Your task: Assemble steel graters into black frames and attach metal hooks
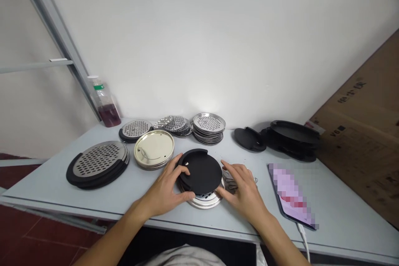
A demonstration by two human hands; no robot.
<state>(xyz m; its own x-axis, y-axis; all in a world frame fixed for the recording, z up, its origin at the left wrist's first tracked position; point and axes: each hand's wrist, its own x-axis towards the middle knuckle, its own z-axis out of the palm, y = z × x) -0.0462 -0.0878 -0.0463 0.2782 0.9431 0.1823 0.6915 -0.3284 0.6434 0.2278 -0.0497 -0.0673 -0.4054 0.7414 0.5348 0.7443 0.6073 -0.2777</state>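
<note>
A round black plastic holder (205,172) with a raised curved rim on part of its edge lies in front of me, tilted over a silver perforated grater disc (205,203). My left hand (170,185) grips the holder's left edge, thumb at the front and fingers curled over the rim. At the right edge, my right hand (238,183) has its thumb and fingers apart, close to the holder and the disc; whether it touches them I cannot tell. Partly hidden behind the right hand is a small heap of thin wire pieces (230,181).
Left stand grater discs in black holders (99,160) and a stack of pale metal lids (154,147). Behind are stacked grater discs (208,124); back right, black holders (291,135). A phone (291,195) with a cable, a bottle (107,110) and a cardboard box (361,133) flank them.
</note>
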